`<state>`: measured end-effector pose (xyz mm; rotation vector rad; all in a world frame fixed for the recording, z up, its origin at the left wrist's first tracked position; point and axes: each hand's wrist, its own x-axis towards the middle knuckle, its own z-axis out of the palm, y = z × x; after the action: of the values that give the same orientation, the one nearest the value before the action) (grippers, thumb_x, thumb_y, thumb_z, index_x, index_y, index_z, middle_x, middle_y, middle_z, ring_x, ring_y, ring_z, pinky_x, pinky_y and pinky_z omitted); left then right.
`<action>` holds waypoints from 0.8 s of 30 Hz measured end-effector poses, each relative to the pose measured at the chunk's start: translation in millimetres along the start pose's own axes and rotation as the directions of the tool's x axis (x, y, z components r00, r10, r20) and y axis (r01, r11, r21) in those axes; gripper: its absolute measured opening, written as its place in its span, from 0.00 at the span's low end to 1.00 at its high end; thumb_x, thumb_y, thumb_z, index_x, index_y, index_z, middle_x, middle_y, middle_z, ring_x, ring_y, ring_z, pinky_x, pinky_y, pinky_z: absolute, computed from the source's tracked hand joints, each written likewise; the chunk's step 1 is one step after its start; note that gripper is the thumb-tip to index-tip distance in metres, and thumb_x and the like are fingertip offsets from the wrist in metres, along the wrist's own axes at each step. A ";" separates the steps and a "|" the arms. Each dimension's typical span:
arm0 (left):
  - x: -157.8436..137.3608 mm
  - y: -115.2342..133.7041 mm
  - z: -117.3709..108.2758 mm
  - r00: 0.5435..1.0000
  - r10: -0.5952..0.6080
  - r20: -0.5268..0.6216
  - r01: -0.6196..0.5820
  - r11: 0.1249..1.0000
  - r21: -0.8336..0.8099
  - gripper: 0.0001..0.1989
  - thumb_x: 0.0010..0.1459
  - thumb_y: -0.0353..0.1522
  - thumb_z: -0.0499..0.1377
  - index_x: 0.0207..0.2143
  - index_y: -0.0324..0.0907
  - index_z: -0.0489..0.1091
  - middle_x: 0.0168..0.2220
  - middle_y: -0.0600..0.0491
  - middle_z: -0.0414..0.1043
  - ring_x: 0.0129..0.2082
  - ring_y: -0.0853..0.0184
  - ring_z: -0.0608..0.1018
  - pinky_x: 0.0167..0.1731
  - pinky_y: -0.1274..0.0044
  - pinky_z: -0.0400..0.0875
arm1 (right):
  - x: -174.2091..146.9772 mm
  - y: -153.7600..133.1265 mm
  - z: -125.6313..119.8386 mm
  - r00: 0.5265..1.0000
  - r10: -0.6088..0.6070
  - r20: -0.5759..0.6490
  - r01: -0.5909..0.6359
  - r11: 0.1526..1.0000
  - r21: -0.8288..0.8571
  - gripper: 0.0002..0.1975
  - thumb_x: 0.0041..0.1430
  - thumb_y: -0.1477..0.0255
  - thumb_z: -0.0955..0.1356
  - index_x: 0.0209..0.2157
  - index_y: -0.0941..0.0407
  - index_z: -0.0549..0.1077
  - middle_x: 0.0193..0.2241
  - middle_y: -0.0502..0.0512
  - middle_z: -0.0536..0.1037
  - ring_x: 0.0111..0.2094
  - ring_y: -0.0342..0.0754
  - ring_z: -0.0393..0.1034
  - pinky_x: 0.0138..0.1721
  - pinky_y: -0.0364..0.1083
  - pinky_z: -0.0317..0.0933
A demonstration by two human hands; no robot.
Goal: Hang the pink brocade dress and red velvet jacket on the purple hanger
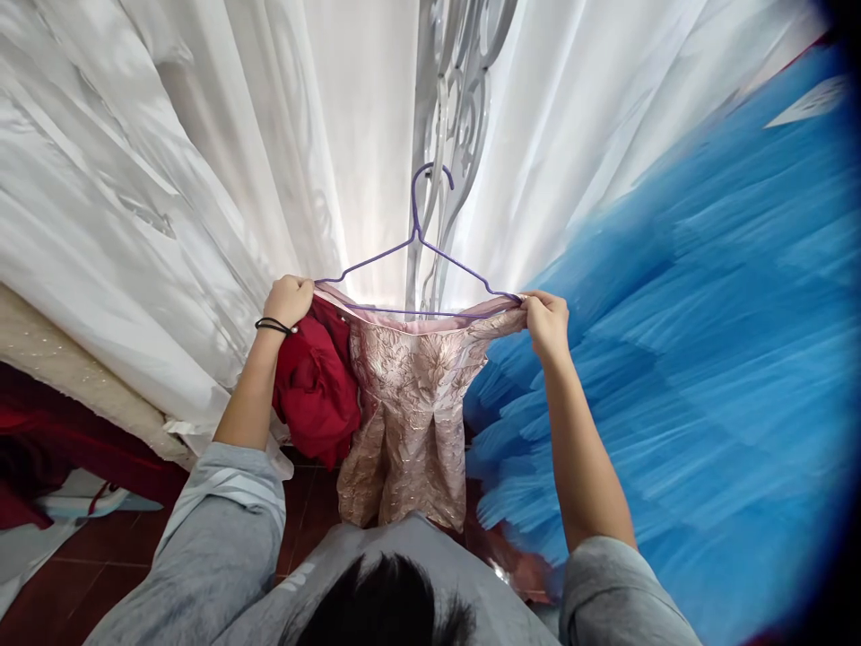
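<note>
A pink-gold brocade dress point(421, 386) with a leafy pattern hangs in front of me from a thin purple hanger point(417, 235), whose hook points up. My left hand point(291, 301), with a dark band at the wrist, is closed on the dress's left shoulder edge at that end of the hanger. At the other end, my right hand point(546, 321) pinches the dress's right shoulder against the hanger tip. The neckline is stretched between both hands, showing its pink lining. Fingertips on both sides are partly hidden by fabric and knuckles.
A bunched red cloth point(317, 386) sits just below my left hand. Blue layered tulle point(673, 359) fills the right side. White curtains point(256, 117) and an ornate white scrolled frame point(464, 117) stand ahead. Dark red floor tiles point(100, 547) show at lower left.
</note>
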<state>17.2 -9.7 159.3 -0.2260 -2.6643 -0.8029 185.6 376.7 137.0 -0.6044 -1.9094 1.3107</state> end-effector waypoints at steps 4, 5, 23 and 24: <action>1.9 -18.0 4.4 0.996 -0.088 0.004 0.088 0.989 -0.120 0.17 0.55 0.30 0.49 0.14 0.45 0.55 0.17 0.54 0.55 0.25 0.65 0.65 0.32 0.73 0.60 | -3.7 2.9 3.8 0.974 0.188 0.128 -0.218 0.931 0.291 0.16 0.37 0.76 0.61 0.30 0.60 0.74 0.19 0.51 0.71 0.20 0.44 0.61 0.23 0.43 0.58; 0.4 -25.4 7.6 0.992 -0.121 0.019 0.123 0.977 -0.175 0.16 0.54 0.30 0.49 0.14 0.45 0.54 0.16 0.55 0.53 0.24 0.66 0.64 0.31 0.73 0.59 | -5.1 5.8 5.6 0.965 0.203 0.167 -0.250 0.906 0.341 0.16 0.35 0.77 0.61 0.30 0.60 0.74 0.20 0.52 0.72 0.21 0.44 0.63 0.23 0.43 0.58; -212.7 -26.2 139.4 0.883 -0.013 0.469 0.388 0.580 -0.716 0.08 0.40 0.37 0.57 0.25 0.44 0.69 0.29 0.52 0.73 0.34 0.62 0.74 0.40 0.72 0.67 | -188.0 157.1 82.3 0.700 0.039 0.713 -0.204 0.968 0.147 0.31 0.37 0.67 0.72 0.49 0.55 0.77 0.37 0.51 0.79 0.34 0.46 0.67 0.38 0.44 0.63; -220.9 -18.7 145.8 0.869 0.019 0.495 0.400 0.562 -0.724 0.07 0.40 0.36 0.57 0.26 0.44 0.69 0.29 0.53 0.72 0.32 0.63 0.73 0.37 0.73 0.67 | -197.3 160.5 90.7 0.653 0.018 0.757 -0.155 0.982 0.111 0.28 0.37 0.67 0.72 0.46 0.55 0.78 0.34 0.50 0.78 0.33 0.46 0.66 0.37 0.44 0.62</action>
<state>176.2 45.2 -45.9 -0.3710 -2.4884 -2.3085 233.8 240.5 -91.2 -0.0217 -2.3908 1.9797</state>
